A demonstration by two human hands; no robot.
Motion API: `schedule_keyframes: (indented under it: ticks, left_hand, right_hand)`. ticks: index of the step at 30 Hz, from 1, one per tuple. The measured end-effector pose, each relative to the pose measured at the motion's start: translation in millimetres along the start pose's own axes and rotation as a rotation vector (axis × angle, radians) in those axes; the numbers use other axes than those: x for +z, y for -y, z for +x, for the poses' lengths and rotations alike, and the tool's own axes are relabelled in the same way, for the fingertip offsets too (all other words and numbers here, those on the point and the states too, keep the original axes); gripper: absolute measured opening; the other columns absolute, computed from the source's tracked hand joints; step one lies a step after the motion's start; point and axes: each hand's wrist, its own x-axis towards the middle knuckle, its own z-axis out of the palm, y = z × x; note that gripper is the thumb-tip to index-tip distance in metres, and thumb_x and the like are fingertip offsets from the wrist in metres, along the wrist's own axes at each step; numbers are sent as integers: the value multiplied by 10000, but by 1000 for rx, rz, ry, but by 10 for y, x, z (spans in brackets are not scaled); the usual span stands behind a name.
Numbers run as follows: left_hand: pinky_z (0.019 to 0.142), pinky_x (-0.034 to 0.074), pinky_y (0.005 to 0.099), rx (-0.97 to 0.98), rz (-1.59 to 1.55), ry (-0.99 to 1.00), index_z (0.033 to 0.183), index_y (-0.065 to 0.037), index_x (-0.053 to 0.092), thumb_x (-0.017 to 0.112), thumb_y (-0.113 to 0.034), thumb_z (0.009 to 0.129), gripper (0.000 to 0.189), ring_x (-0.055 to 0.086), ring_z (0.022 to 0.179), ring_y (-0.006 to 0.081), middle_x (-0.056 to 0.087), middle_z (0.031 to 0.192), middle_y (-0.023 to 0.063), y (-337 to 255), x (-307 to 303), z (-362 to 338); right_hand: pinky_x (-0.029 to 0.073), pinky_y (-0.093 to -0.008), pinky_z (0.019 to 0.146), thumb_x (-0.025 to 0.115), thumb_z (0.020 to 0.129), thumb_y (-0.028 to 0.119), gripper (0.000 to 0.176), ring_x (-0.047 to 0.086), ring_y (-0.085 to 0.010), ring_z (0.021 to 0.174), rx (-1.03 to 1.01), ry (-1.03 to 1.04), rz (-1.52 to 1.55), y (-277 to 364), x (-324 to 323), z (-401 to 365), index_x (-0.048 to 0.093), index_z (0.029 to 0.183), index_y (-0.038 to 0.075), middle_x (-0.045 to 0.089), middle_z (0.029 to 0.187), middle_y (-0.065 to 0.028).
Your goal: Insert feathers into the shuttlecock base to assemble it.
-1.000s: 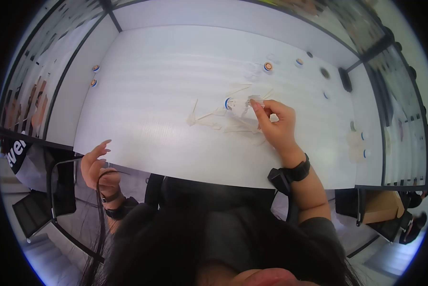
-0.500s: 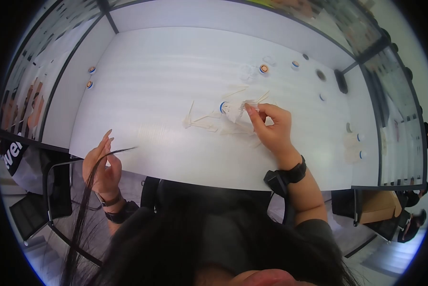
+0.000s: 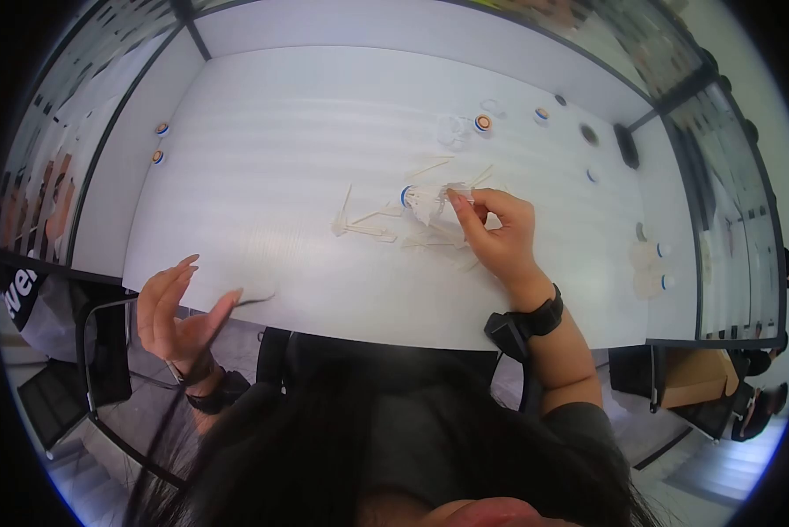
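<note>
My right hand [image 3: 502, 230] is over the middle of the white table, thumb and fingertips pinched on a clear, thin-walled piece [image 3: 456, 195]. Just left of it lies a blue-rimmed container [image 3: 407, 197] on its side, with pale thin sticks spilling toward my fingers. More thin sticks [image 3: 368, 230] are scattered around it on the tabletop. At the table's front left edge, my left hand [image 3: 179, 316] is held with its fingers and thumb spread, nothing in it. A dark strand of hair passes by its thumb.
Small round blue-and-orange lids or jars stand at the left edge [image 3: 157, 157], back middle [image 3: 482, 124] and back right [image 3: 542, 114]. Two blue-rimmed containers [image 3: 664, 282] lie at the right. Low panels [image 3: 342, 32] border the white table [image 3: 263, 132]. A cardboard box [image 3: 697, 379] is at lower right.
My left hand has opened, its thumb swinging out to the right, and has shifted slightly left and down. The right hand stays nearly in place. The whole view has shifted slightly.
</note>
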Motion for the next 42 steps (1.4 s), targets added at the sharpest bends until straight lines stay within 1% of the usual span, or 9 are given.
schedule_keyframes:
  ticks: [5, 10, 14, 22, 26, 29, 32, 38, 42]
  left_hand:
    - [771, 595, 443, -21, -225, -191, 1109, 0, 553, 920, -417, 637, 729, 687, 876, 301, 668, 990, 173, -46, 99, 109]
    - [676, 528, 344, -101, 77, 97, 867, -24, 636, 725, 47, 787, 139, 677, 794, 261, 679, 871, 121, -89, 24, 8]
    - [616, 511, 322, -48, -32, 120, 850, -67, 645, 805, -7, 706, 223, 666, 678, 240, 693, 781, 74, -105, 77, 16]
    - [780, 556, 324, -19, -5, 197, 1005, -26, 675, 908, -238, 648, 476, 696, 871, 246, 744, 954, 96, -179, 104, 85]
    - [729, 539, 302, -57, -35, 218, 976, -29, 675, 898, -198, 652, 428, 694, 812, 237, 742, 924, 92, -61, 187, -77]
    - [649, 491, 331, -236, 53, 242, 933, -33, 688, 809, -77, 748, 226, 633, 685, 212, 681, 773, 61, 26, 259, -207]
    - [661, 480, 325, -427, 159, 258, 963, -23, 687, 763, -64, 805, 180, 612, 685, 203, 655, 777, 68, 185, 263, -207]
    - [873, 466, 363, -548, 303, -41, 1382, -66, 493, 703, -111, 879, 547, 589, 1039, 252, 618, 1173, 115, 617, 385, -39]
    - [876, 488, 330, -460, -235, 114, 1297, -84, 572, 659, -141, 928, 383, 653, 1030, 189, 675, 1154, 70, 451, 726, 430]
  right_hand:
    - [366, -229, 456, 735, 853, 72, 139, 471, -82, 481, -15, -12, 0, -28, 11, -6, 662, 786, -26, 542, 561, -39]
    - [366, -232, 456, 738, 851, 75, 140, 475, -86, 481, -2, 2, -8, -6, 4, -1, 662, 786, -23, 545, 564, -40]
    - [372, -235, 458, 740, 849, 82, 144, 479, -93, 478, -11, -6, -19, -17, 4, -3, 662, 778, -16, 546, 565, -42]
    - [378, -226, 465, 741, 847, 70, 127, 485, -82, 485, -11, -9, -24, 7, 4, 0, 671, 793, -21, 557, 571, -39]
    - [382, -220, 467, 735, 847, 59, 115, 483, -77, 492, -10, -9, -11, -7, 8, -10, 675, 808, -31, 560, 576, -32]
    - [382, -221, 466, 731, 847, 53, 110, 483, -77, 493, -16, 5, -23, -14, -4, -13, 674, 808, -33, 562, 579, -34]
    - [381, -221, 468, 730, 846, 52, 111, 483, -78, 494, -34, 0, -28, -6, -2, -4, 672, 805, -33, 561, 577, -33]
    - [377, -215, 481, 720, 860, 62, 123, 478, -65, 502, 49, 61, 0, 36, -10, -12, 673, 802, -36, 558, 570, -20]
    - [359, -208, 486, 705, 890, 91, 154, 475, -44, 504, 131, 128, 91, 39, 21, -26, 682, 799, -31, 557, 563, -2]
